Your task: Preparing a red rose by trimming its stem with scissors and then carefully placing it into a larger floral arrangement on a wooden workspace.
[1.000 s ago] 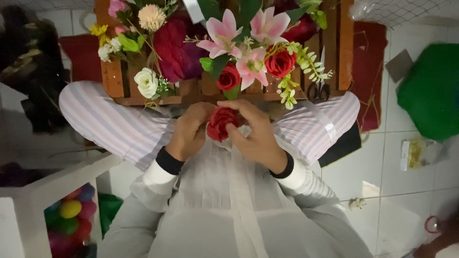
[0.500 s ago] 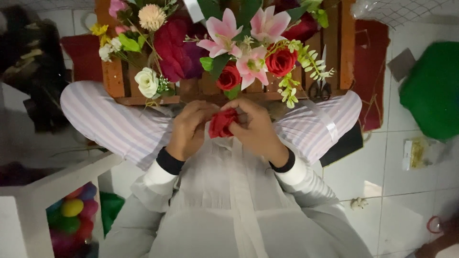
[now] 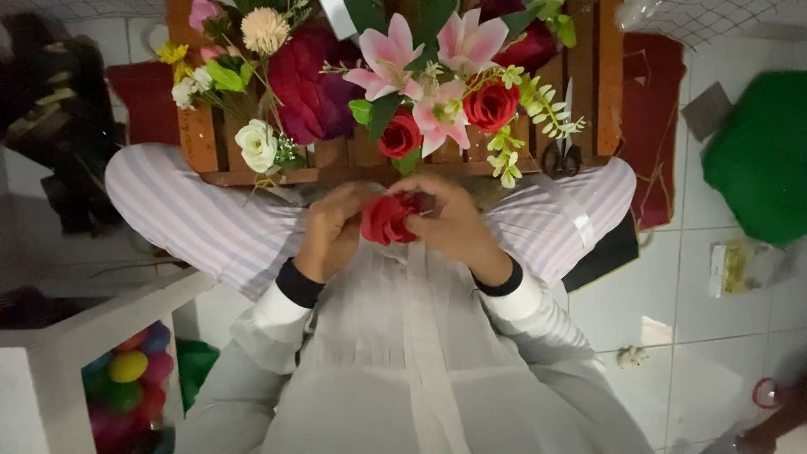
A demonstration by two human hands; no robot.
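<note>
Together, seen from the head camera, the left hand (image 3: 330, 235) and right hand (image 3: 454, 225) pinch a red fabric rose (image 3: 388, 219) between them, just below the wooden crate (image 3: 198, 143) of flowers. Shaping the bloom seems underway; next calls for careful petal work.

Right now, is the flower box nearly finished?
Mostly, it seems. The wooden box already holds pink lilies, red roses, a white rose and leaves. In hand: the left hand and right hand both grip one more red rose in the lap. Left: that rose is not in the box yet.
</note>
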